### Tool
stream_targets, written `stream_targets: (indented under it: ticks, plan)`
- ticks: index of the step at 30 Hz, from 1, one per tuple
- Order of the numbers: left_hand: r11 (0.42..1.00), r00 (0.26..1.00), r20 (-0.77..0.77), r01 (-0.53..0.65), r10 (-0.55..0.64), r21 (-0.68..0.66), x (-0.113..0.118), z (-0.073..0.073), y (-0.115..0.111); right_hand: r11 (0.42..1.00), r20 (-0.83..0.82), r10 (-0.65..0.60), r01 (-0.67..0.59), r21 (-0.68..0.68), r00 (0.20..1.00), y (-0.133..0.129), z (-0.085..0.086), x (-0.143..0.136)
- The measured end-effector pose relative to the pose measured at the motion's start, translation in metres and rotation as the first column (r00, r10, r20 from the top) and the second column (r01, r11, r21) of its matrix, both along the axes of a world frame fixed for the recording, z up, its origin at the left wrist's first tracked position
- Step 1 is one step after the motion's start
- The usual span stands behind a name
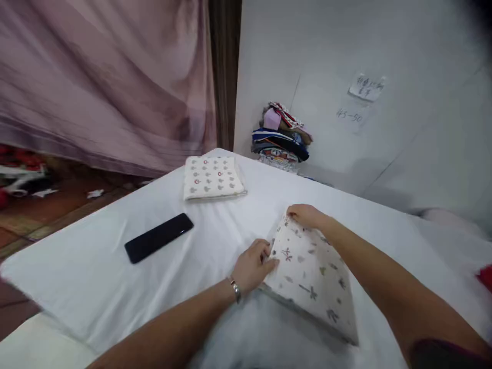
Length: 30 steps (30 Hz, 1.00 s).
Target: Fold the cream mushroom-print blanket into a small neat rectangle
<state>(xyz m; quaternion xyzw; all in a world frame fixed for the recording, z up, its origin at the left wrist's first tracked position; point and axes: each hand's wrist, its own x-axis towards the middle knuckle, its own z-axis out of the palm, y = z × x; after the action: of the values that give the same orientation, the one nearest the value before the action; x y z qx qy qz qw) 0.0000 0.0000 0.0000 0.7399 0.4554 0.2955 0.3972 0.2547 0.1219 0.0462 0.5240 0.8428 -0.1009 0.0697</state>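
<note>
A folded white cloth (307, 279) with small plant prints lies tilted on the white-covered table, right of the middle. My left hand (251, 264), with a silver bracelet at the wrist, pinches its left edge between thumb and fingers. At the far corner of the same cloth, my right hand (305, 215) has its fingers curled over the edge; the fingertips are partly hidden. Farther back sits a second folded white cloth (213, 177) with grey and red prints, apart from both hands. A black phone (159, 238) rests on the table left of my left hand.
The table (154, 200) has a white, slightly wrinkled cover. Behind its far edge, a stack of folded clothes (280, 136) stands against the grey wall (346, 46). A pink curtain (115, 77) hangs at the left. Something red (486, 277) shows at the right edge.
</note>
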Motion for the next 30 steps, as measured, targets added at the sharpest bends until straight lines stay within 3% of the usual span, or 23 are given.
stream_targets:
  ticks: [12,21,30]
  plan:
    - [1.000,1.000,0.012,-0.001,0.001,0.006,0.002,0.006,-0.001,0.997,0.020,-0.036,0.035,0.067,0.999,-0.009,0.005,-0.003]
    - [1.000,1.000,-0.002,0.022,-0.022,-0.008,0.001,0.005,0.000,0.998,0.001,0.047,-0.047,0.035,0.999,-0.014,0.007,0.000]
    - [0.999,0.999,-0.002,0.033,-0.033,0.007,0.000,0.004,0.001,0.998,0.048,-0.012,0.009,0.068,0.999,-0.010,0.005,-0.005]
